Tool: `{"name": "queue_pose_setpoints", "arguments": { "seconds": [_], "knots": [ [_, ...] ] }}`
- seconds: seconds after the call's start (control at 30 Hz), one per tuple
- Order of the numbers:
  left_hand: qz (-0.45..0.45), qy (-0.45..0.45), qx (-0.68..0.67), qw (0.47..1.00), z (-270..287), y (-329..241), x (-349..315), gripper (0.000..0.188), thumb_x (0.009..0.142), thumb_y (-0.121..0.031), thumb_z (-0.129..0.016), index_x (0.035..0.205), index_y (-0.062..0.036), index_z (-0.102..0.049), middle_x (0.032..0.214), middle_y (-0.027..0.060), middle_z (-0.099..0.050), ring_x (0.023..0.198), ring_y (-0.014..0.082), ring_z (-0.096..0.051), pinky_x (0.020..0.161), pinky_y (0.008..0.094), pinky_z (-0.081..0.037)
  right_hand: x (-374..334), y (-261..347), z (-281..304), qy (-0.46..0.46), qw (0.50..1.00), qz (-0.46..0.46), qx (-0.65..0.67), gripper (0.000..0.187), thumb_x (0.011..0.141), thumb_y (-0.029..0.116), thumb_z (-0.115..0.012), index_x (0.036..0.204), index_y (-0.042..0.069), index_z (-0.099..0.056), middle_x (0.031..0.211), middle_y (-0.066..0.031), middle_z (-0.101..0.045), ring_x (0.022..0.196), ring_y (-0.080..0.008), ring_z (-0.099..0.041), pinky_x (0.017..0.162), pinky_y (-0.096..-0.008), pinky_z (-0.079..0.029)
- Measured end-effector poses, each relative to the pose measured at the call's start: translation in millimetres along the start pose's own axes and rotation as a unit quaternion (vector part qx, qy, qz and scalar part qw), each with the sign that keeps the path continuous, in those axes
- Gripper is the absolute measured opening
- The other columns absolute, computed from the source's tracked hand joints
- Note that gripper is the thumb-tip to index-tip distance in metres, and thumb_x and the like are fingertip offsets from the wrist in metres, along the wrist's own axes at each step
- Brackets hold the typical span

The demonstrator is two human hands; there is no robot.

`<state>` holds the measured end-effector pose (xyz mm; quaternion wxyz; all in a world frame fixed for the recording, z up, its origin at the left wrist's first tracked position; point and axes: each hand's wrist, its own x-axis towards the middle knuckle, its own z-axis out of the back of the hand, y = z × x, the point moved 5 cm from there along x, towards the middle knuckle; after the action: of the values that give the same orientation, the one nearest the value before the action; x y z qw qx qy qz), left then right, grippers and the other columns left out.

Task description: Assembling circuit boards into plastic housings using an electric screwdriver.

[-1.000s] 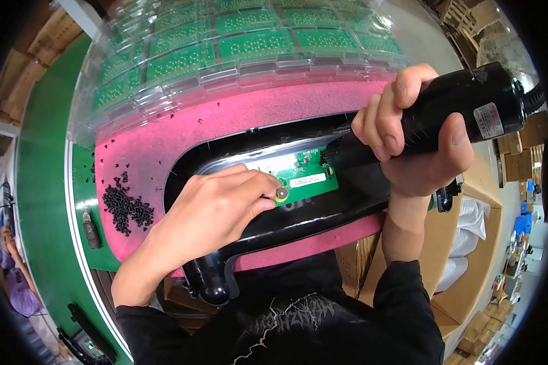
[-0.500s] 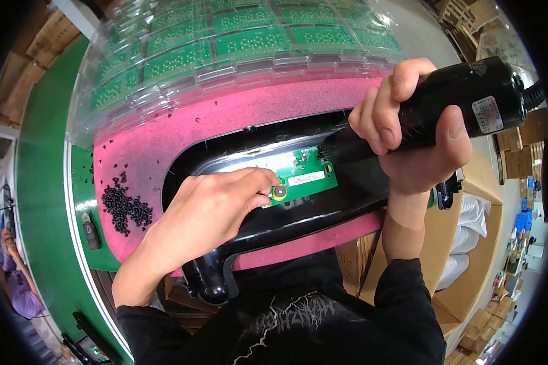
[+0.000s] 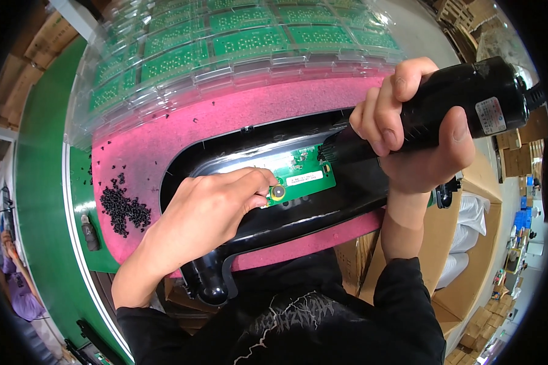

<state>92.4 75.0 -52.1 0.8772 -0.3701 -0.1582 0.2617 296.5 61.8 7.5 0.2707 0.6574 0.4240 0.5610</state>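
My right hand (image 3: pixel 417 167) is wrapped around a thick black electric screwdriver (image 3: pixel 453 91), held tilted with its tip end down to the left. Its tip cannot be made out against the dark plastic. Below lies a long black plastic housing (image 3: pixel 310 218), hollow side up, with a green circuit board (image 3: pixel 318 187) inside it. The board carries a white label and a round component (image 3: pixel 278 192). At the board's left end, my left hand (image 3: pixel 207 204) has thumb and forefinger closed together; whether they grip the board's edge or something small is hidden.
A pink mat (image 3: pixel 140 131) lies under the housing, with a pile of small black screws (image 3: pixel 125 210) at its left. Clear plastic trays of green boards (image 3: pixel 243 39) stand behind. A dark stubby object (image 3: pixel 89 233) sits left of the mat; an open carton (image 3: pixel 447 307) is at the right.
Very little differs. My right hand and the screwdriver sit slightly farther right, and my left hand stays at the board's left end.
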Motion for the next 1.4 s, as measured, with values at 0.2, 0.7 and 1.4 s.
{"name": "queue_pose_setpoints", "arguments": {
  "seconds": [0.2,0.7,1.4],
  "knots": [
    [0.001,0.0,-0.002,1.0,0,1,-1,0.012,0.082,0.001,-0.067,0.087,0.0,-0.056,0.105,0.0078,-0.071,0.076,0.0256,-0.069,0.064,0.0326,-0.056,-1,-5,-2,0.003,1.0,-0.008,0.027,0.052,0.09,0.056,-0.051,0.1,0.005,-0.049,0.057,-0.0011,-0.046,0.045,-0.0109,-0.041,0.049,-0.0275,-0.034],
    [-0.014,-0.004,-0.004,1.0,0,-1,0,0.014,0.082,-0.002,-0.068,0.089,-0.0013,-0.057,0.101,0.0086,-0.069,0.077,0.0269,-0.068,0.064,0.0346,-0.054,1,-2,-2,0.002,0.998,0.002,0.058,0.05,0.089,0.055,-0.052,0.1,0.006,-0.05,0.059,0.0018,-0.048,0.046,-0.0092,-0.041,0.049,-0.0268,-0.034],
    [-0.102,-0.005,0.061,0.993,0,-6,0,0.018,0.085,-0.013,-0.068,0.081,-0.0023,-0.054,0.073,0.0083,-0.057,0.074,0.0278,-0.062,0.058,0.0408,-0.049,-12,9,-29,0.061,0.972,0.02,0.225,0.042,0.089,0.05,-0.061,0.101,0.012,-0.047,0.065,0.0042,-0.054,0.054,-0.0075,-0.054,0.061,-0.0276,-0.045]
  ]
}}
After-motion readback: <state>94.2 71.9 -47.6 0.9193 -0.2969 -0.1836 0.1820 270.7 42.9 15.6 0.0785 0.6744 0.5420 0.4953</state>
